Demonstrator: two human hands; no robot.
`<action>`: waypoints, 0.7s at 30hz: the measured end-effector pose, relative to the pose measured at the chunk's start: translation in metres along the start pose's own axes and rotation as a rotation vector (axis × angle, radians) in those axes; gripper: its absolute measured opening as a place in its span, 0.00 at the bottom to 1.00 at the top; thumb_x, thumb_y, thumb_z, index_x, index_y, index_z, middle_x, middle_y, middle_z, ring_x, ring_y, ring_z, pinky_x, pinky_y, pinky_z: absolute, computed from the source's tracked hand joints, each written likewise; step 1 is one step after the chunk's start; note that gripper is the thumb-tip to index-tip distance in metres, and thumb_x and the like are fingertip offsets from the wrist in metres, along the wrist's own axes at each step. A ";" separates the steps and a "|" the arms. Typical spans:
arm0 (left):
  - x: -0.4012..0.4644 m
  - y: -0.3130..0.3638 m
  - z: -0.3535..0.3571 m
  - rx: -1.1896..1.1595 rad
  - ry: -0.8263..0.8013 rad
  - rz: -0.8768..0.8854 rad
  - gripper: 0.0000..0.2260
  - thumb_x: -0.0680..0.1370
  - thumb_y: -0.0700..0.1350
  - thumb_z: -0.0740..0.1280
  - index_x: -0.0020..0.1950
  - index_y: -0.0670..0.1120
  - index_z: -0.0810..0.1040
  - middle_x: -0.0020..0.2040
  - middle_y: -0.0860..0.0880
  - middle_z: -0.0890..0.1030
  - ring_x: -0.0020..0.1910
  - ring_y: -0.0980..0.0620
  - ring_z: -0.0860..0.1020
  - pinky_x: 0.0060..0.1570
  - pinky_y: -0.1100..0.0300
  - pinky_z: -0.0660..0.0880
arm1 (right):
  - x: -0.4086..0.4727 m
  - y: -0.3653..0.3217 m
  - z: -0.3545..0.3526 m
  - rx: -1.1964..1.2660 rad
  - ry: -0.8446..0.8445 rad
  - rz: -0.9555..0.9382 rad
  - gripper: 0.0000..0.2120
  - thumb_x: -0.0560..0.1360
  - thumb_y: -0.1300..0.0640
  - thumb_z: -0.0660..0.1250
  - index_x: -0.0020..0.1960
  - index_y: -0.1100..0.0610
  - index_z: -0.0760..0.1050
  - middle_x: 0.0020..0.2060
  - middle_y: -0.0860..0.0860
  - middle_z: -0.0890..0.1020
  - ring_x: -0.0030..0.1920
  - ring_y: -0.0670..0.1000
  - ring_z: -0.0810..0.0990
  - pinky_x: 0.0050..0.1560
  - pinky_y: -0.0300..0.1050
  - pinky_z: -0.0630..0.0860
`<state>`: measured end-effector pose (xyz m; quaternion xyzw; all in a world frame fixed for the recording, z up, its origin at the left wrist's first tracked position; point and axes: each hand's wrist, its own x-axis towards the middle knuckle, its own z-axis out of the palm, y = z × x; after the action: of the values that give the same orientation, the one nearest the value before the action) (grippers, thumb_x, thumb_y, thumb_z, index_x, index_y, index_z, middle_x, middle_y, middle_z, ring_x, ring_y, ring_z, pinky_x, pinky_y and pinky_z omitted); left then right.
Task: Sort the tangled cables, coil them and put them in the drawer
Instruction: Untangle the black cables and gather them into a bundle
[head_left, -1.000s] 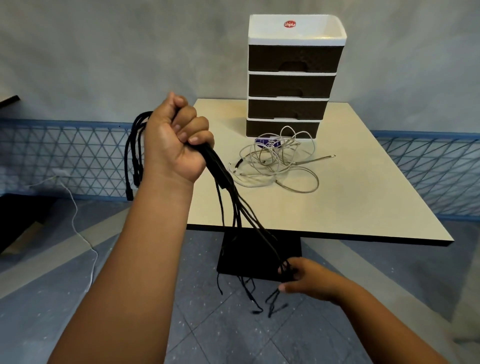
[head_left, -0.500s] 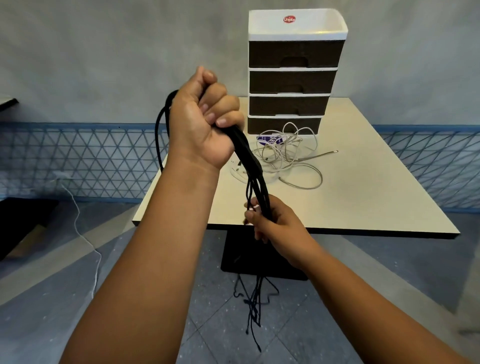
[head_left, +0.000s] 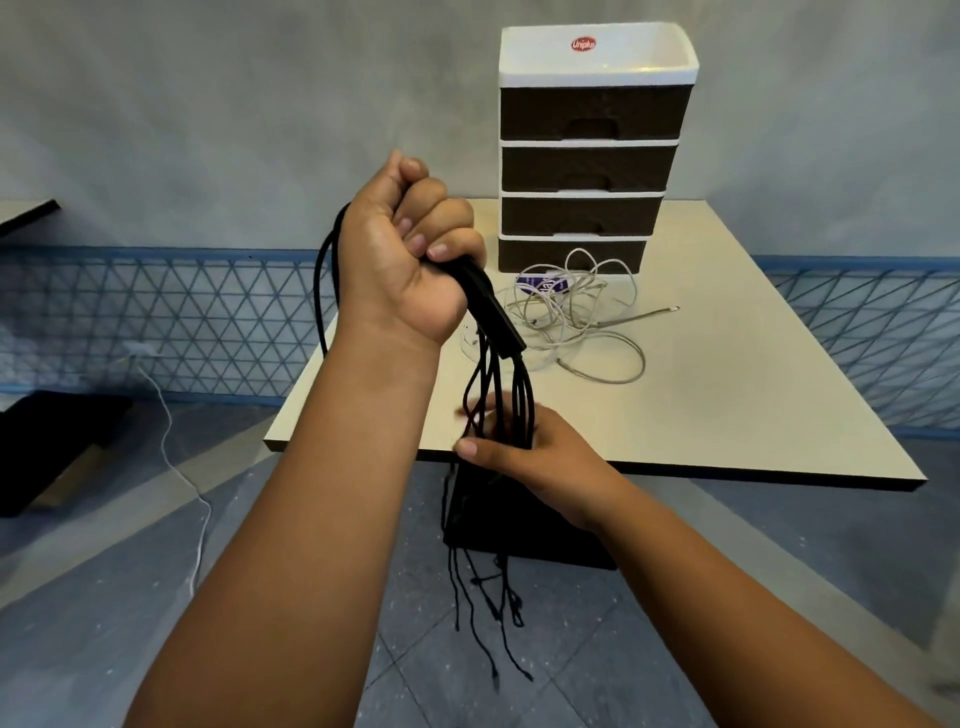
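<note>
Head camera looks forward and down, close above table (head_left: 727, 415).

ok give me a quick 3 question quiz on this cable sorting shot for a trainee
1. True or false: the left hand grips the black cables in a fist, above the table edge.
2. Multiple choice: where are the white cables? A) in the right hand B) lying on the table in front of the drawer unit C) on the floor
3. Short answer: how many of the drawer fronts are pulled open?

Key
1. True; the right hand holds the same strands lower down, and their loose ends hang towards the floor.
2. B
3. None; all four dark fronts sit flush.
</note>
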<state>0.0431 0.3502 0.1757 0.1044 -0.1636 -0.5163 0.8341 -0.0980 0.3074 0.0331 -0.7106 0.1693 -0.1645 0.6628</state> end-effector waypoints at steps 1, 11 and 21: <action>0.000 -0.002 0.002 -0.005 0.002 0.003 0.17 0.84 0.45 0.54 0.37 0.46 0.69 0.20 0.53 0.62 0.16 0.58 0.61 0.15 0.67 0.59 | 0.000 0.002 0.000 -0.019 -0.011 -0.014 0.10 0.74 0.57 0.74 0.53 0.60 0.78 0.42 0.50 0.81 0.45 0.46 0.81 0.51 0.40 0.76; 0.011 0.002 -0.005 0.006 0.112 0.174 0.15 0.82 0.42 0.54 0.34 0.47 0.67 0.20 0.54 0.61 0.16 0.58 0.59 0.15 0.67 0.58 | -0.015 0.017 -0.056 0.133 -0.195 -0.032 0.12 0.78 0.52 0.65 0.36 0.51 0.71 0.24 0.51 0.67 0.24 0.50 0.69 0.40 0.50 0.75; 0.017 0.000 -0.072 -0.015 0.282 0.291 0.22 0.84 0.46 0.55 0.30 0.46 0.70 0.20 0.54 0.61 0.16 0.58 0.59 0.16 0.68 0.58 | -0.015 0.013 -0.099 0.084 -0.273 0.173 0.16 0.78 0.47 0.64 0.34 0.50 0.68 0.28 0.48 0.61 0.27 0.47 0.56 0.29 0.43 0.52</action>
<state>0.0770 0.3353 0.1119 0.1448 -0.0546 -0.3718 0.9153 -0.1572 0.2253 0.0270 -0.6807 0.1310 -0.0157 0.7205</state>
